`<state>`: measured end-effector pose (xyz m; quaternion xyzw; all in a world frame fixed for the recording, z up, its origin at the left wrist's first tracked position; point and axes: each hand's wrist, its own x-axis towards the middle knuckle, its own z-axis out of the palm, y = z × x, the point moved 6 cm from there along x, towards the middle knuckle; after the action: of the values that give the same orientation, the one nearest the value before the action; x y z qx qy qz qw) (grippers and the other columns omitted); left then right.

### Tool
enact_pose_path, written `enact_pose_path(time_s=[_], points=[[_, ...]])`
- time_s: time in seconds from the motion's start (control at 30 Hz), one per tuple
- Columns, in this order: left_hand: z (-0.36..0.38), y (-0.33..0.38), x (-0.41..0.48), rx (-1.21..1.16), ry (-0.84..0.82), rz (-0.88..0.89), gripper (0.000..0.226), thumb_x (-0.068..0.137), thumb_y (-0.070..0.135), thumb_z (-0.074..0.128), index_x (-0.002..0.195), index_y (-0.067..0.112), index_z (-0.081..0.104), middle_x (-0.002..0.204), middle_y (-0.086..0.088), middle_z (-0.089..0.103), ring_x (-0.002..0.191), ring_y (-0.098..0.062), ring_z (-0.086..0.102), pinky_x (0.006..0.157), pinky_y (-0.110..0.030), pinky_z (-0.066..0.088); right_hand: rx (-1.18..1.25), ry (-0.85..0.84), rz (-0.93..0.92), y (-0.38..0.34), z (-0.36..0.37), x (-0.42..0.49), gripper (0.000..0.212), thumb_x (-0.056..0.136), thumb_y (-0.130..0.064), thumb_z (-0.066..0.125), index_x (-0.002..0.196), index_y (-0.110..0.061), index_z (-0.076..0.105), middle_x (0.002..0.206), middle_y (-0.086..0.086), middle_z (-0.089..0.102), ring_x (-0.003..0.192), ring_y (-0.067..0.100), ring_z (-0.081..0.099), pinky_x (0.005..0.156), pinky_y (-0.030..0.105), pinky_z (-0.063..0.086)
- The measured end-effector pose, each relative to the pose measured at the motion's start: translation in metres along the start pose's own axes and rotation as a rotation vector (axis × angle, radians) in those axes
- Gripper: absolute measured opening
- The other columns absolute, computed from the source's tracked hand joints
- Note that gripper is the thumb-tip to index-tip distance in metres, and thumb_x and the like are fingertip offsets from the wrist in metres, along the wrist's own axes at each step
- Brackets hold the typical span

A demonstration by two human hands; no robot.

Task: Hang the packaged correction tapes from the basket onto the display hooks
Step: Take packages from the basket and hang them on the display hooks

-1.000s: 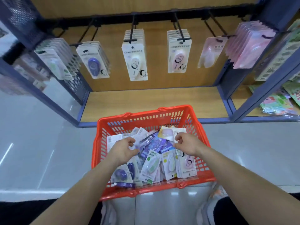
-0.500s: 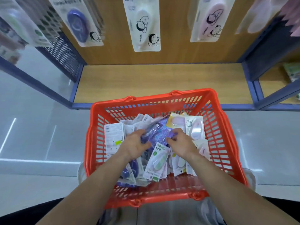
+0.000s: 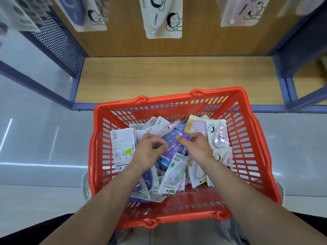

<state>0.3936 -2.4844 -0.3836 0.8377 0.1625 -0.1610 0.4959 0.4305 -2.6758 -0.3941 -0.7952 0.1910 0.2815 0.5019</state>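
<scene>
Right fingers [image 3: 198, 137] curled tight, thumb laid across, pinching the far edge of a purple pack [image 3: 172, 137]. Left fingers [image 3: 156, 141] also curled, tips down at the same pack's left side. It's blurred there, so can't tell whether they grip it or only touch it.

Right hand [image 3: 197, 147] and left hand [image 3: 147, 153] sit close together, knuckles up. Both are inside the basket [image 3: 168, 99], with forearms coming in over its near rim.

Purple pack lies on top of the pile, mid-basket, tilted, between the two hands.

Loose around it in the basket:
- yellow pack [image 3: 194, 125], just behind the right hand
- pink pack [image 3: 218, 137], just right of that hand, near the right wall
- green pack [image 3: 175, 174], face up, by the right wrist
- navy pack [image 3: 146, 181], partly under the left forearm
- white pack [image 3: 123, 147], back side up with barcode showing, just left of the left hand

More packs underneath, overlapping; can't tell how many.

Basket is red and slotted, right in front of a low wooden shelf [image 3: 177, 78]. Glossy grey floor [image 3: 35, 138] on either side. Hung packs [image 3: 162, 16] dangle in a row above the shelf, tops cut off by the frame edge. Dark mesh panel [image 3: 56, 41] closes the shelf's left side.
</scene>
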Motion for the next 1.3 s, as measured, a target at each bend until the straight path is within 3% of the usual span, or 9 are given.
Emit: enact_pose_path(time_s=[0.13, 0.37, 0.53, 0.67, 0.73, 0.9, 1.07, 1.17, 1.3], points=[[0.005, 0.004, -0.002, 0.009, -0.015, -0.004, 0.025, 0.08, 0.019, 0.087, 0.075, 0.038, 0.072, 0.103, 0.005, 0.062, 0.094, -0.014, 0.066, 0.094, -0.038, 0.055, -0.067, -0.083, 0.0, -0.006, 0.004, 0.004, 0.051, 0.08, -0.045, 0.084, 0.112, -0.02, 0.053, 0.101, -0.012, 0.06, 0.092, 0.011, 0.06, 0.077, 0.029, 0.044], [0.002, 0.009, -0.006, -0.11, -0.035, -0.09, 0.023, 0.083, 0.013, 0.084, 0.094, 0.018, 0.065, 0.08, 0.013, 0.071, 0.069, -0.002, 0.067, 0.056, -0.011, 0.046, -0.003, -0.168, -0.091, -0.009, -0.01, 0.006, 0.028, 0.077, -0.021, 0.088, 0.101, -0.018, 0.074, 0.089, -0.004, 0.079, 0.082, 0.012, 0.075, 0.074, 0.031, 0.058], [-0.009, 0.0, 0.001, -0.001, 0.037, -0.116, 0.011, 0.092, 0.012, 0.073, 0.093, 0.02, 0.066, 0.086, 0.008, 0.068, 0.081, -0.015, 0.066, 0.079, -0.027, 0.053, 0.224, 0.094, -0.158, -0.018, -0.073, 0.007, 0.031, 0.082, -0.009, 0.084, 0.107, -0.013, 0.066, 0.096, 0.004, 0.076, 0.078, 0.015, 0.072, 0.064, 0.026, 0.056], [0.002, 0.003, 0.004, 0.105, -0.045, -0.12, 0.008, 0.092, 0.014, 0.072, 0.098, 0.018, 0.077, 0.096, 0.002, 0.075, 0.089, -0.013, 0.07, 0.075, -0.01, 0.051, 0.267, 0.213, -0.221, -0.026, -0.108, 0.007, 0.037, 0.082, -0.013, 0.084, 0.114, -0.01, 0.064, 0.099, 0.008, 0.075, 0.07, 0.017, 0.071, 0.049, 0.024, 0.051], [0.003, 0.012, 0.005, 0.165, -0.016, -0.06, 0.017, 0.092, 0.015, 0.072, 0.109, 0.017, 0.075, 0.108, 0.001, 0.073, 0.096, -0.014, 0.068, 0.082, -0.016, 0.051, 0.239, 0.247, -0.243, -0.026, -0.116, 0.003, 0.039, 0.083, -0.015, 0.084, 0.116, -0.009, 0.064, 0.101, 0.007, 0.075, 0.079, 0.018, 0.074, 0.054, 0.026, 0.054], [0.029, 0.029, 0.005, 0.157, -0.103, -0.065, 0.026, 0.092, 0.013, 0.07, 0.118, 0.016, 0.072, 0.108, 0.003, 0.07, 0.098, -0.015, 0.067, 0.094, -0.028, 0.054, 0.198, 0.23, -0.248, -0.016, -0.114, -0.006, 0.04, 0.086, -0.005, 0.079, 0.119, -0.007, 0.057, 0.096, -0.002, 0.067, 0.065, -0.009, 0.066, 0.049, 0.008, 0.046], [0.032, 0.041, 0.017, 0.063, -0.098, -0.126, 0.058, 0.092, 0.011, 0.071, 0.146, 0.015, 0.052, 0.14, 0.002, 0.06, 0.12, -0.022, 0.063, 0.102, -0.03, 0.048, 0.161, 0.174, -0.156, 0.017, -0.103, -0.009, 0.045, 0.083, -0.013, 0.084, 0.122, -0.009, 0.06, 0.1, -0.004, 0.072, 0.086, 0.007, 0.069, 0.075, 0.029, 0.056], [0.032, 0.049, 0.031, 0.1, -0.09, -0.099, 0.058, 0.092, 0.014, 0.072, 0.147, 0.02, 0.052, 0.129, 0.017, 0.059, 0.115, -0.016, 0.063, 0.097, -0.022, 0.045, 0.191, 0.157, -0.11, 0.033, -0.097, -0.014, 0.041, 0.086, -0.015, 0.082, 0.12, -0.009, 0.059, 0.101, 0.001, 0.074, 0.079, 0.008, 0.07, 0.061, 0.022, 0.054], [0.041, 0.048, 0.051, 0.199, -0.087, -0.109, 0.062, 0.091, 0.025, 0.073, 0.148, 0.022, 0.049, 0.144, 0.003, 0.06, 0.122, -0.021, 0.062, 0.107, -0.041, 0.049, 0.231, 0.144, -0.08, 0.043, -0.091, -0.017, 0.035, 0.087, -0.019, 0.081, 0.113, -0.012, 0.058, 0.093, -0.003, 0.07, 0.07, 0.003, 0.065, 0.056, 0.018, 0.046]])
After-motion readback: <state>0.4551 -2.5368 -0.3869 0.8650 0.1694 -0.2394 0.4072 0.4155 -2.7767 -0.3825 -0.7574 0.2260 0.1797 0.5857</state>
